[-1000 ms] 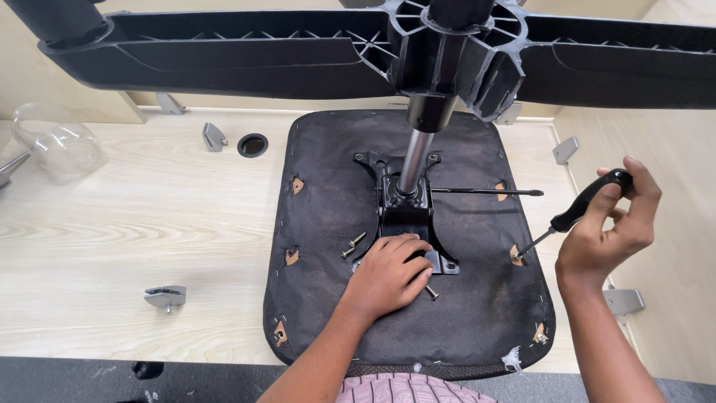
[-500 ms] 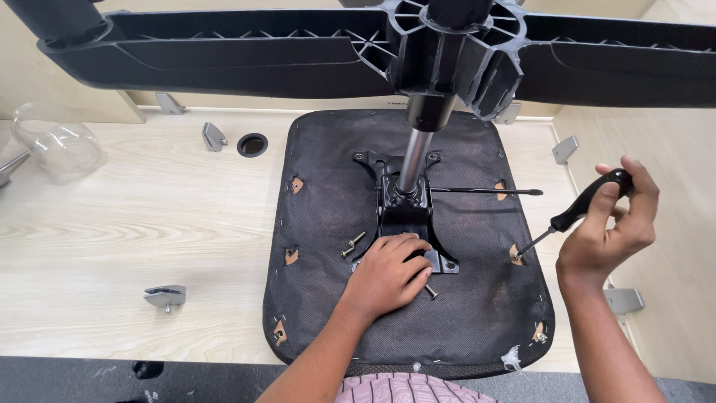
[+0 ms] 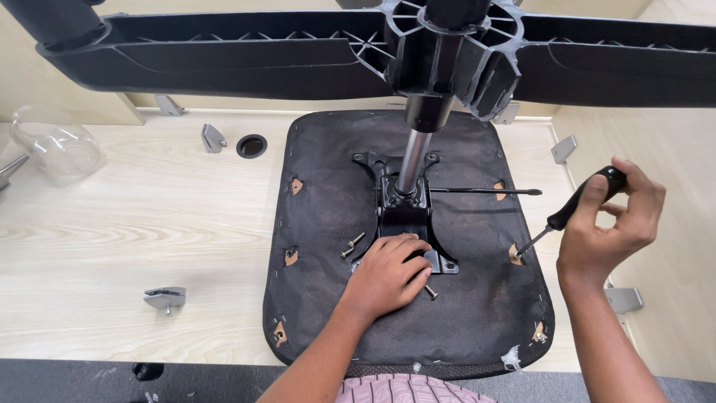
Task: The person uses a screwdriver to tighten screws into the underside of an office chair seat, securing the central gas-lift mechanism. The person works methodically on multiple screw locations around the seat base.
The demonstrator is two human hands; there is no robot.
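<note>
Nothing moved: left hand [image 3: 388, 275] flat on mounting plate [image 3: 406, 216], right grip [image 3: 608, 224] around screwdriver [image 3: 570, 213], beside seat edge [image 3: 548, 298].

two hands are over the work, the left hand [image 3: 386, 275] and the right hand [image 3: 613, 224]. one screwdriver [image 3: 573, 210]. one upturned seat pad [image 3: 328, 216] with one black metal plate [image 3: 403, 213], one shiny post [image 3: 412, 160] and one thin lever rod [image 3: 485, 192]. three loose screws [image 3: 353, 245] lie on the pad. one clear plastic jar [image 3: 56, 145]. one round hole [image 3: 251, 145] in the wooden desk [image 3: 134, 231]. six small grey brackets [image 3: 165, 298] that i can count.
</note>
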